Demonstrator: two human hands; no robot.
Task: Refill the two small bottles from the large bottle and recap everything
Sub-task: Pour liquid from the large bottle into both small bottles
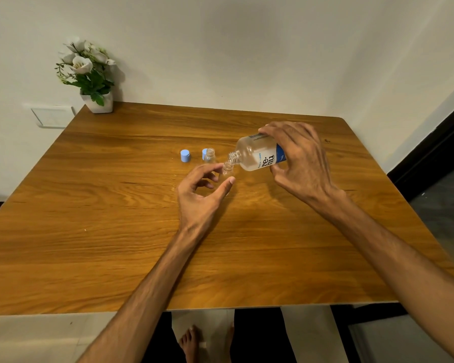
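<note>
The right hand (299,158) is closed around the body of the large bottle (257,155), fingers over the top and thumb beneath. The bottle is uncapped and tipped well past level, neck pointing left and down, its mouth just above the mouth of the near small bottle (228,170). This alignment appears meant to drop the liquid straight into the narrow opening. No stream can be made out between the two mouths.

The left hand (202,195) is half open, thumb and forefinger curved around the near small bottle at its sides. Whether they press it or merely stand by it cannot be told; the purpose is judged to be steadying a light container against tipping.

The second small bottle (209,155) stands upright and uncapped just behind, out of the pouring line. One blue cap (185,155) stands to its left; another blue cap (204,154) is partly hidden behind it. The large bottle's cap is not seen.

Materials: both small bottles are clear plastic, cylindrical, with threaded necks; fill levels are unreadable. The large bottle is translucent, rounded at the shoulder, with a blue and white label. The caps are smooth, matte cylinders. The table (116,205) is wood-grain, flat, with rounded corners.

Risk: narrow necks make overflow likely.
</note>
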